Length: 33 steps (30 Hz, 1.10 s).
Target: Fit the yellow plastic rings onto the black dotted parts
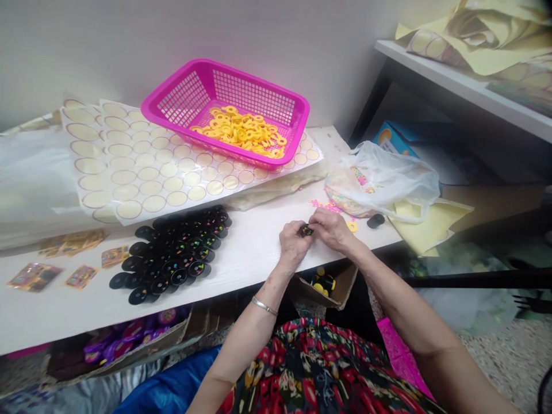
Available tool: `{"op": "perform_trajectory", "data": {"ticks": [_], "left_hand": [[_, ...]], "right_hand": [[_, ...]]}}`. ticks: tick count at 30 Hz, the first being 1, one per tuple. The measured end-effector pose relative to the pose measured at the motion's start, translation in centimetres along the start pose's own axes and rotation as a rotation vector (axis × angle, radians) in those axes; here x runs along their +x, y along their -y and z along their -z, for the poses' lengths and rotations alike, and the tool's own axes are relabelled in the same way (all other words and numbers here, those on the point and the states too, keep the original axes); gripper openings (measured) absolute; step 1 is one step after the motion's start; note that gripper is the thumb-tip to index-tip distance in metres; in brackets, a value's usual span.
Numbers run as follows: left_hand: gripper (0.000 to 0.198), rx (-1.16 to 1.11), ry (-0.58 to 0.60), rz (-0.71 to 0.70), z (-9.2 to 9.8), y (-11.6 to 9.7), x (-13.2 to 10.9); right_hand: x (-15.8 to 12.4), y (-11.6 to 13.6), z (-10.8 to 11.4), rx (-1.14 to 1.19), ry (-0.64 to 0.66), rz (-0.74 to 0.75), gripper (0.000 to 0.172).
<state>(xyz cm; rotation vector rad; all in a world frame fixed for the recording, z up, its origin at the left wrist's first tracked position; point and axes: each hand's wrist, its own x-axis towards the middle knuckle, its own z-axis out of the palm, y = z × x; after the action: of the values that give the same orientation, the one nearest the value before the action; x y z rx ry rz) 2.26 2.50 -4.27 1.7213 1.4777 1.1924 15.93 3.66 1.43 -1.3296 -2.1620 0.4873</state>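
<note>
Head camera view is showing two bare hands close together over the white table (252,244). The left hand (294,244) is holding a small black cup (306,230), its fingers closing around the side, while the right hand (330,229) is bending its fingertips together at the cup's rim. Whether these fingertips are pinching some tiny part, I cannot tell. The cup is sitting between both hands, just left of the right fingertips; its mouth seems to be facing up, with coloured specks showing, but the exact lean of its long axis is not clear. Small pink pieces (321,204) are lying beyond the right hand, which is the nearer one to them, beside a plastic bag (383,172). A yellow ring (352,226) and a black cylinder (376,221) are lying farther right. Rows of black cups (175,253) are standing well apart on the left, nearer to the left hand.
</note>
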Motion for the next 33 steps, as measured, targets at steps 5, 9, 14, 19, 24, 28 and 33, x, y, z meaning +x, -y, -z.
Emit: {"op": "perform_trajectory", "data": {"ticks": [5,9,14,19,24,28,33], "left_hand": [[0.014,-0.002,0.0,0.005,0.0,-0.1,0.0],[0.013,0.002,-0.004,0.007,0.0,-0.1,0.0],[0.013,-0.005,0.0,0.002,0.1,-0.2,0.0],[0.011,-0.019,-0.001,0.006,0.2,-0.4,0.0],[0.012,-0.021,-0.002,0.004,0.1,-0.2,0.1],[0.014,-0.013,0.002,0.003,0.0,0.2,0.2],[0.02,0.005,-0.014,0.013,-0.2,0.4,0.2]], "right_hand": [[-0.3,0.7,-0.2,-0.218,0.087,0.031,0.015],[-0.1,1.1,-0.1,-0.328,0.13,0.048,0.018],[-0.1,1.6,0.1,-0.382,0.176,0.067,0.021],[0.1,1.7,0.0,-0.425,0.224,0.084,0.022],[0.6,2.3,0.0,-0.414,0.277,0.069,0.022],[0.6,2.3,0.0,-0.335,0.245,0.053,0.022],[-0.9,0.2,0.0,0.043,0.011,-0.054,0.013]]}}
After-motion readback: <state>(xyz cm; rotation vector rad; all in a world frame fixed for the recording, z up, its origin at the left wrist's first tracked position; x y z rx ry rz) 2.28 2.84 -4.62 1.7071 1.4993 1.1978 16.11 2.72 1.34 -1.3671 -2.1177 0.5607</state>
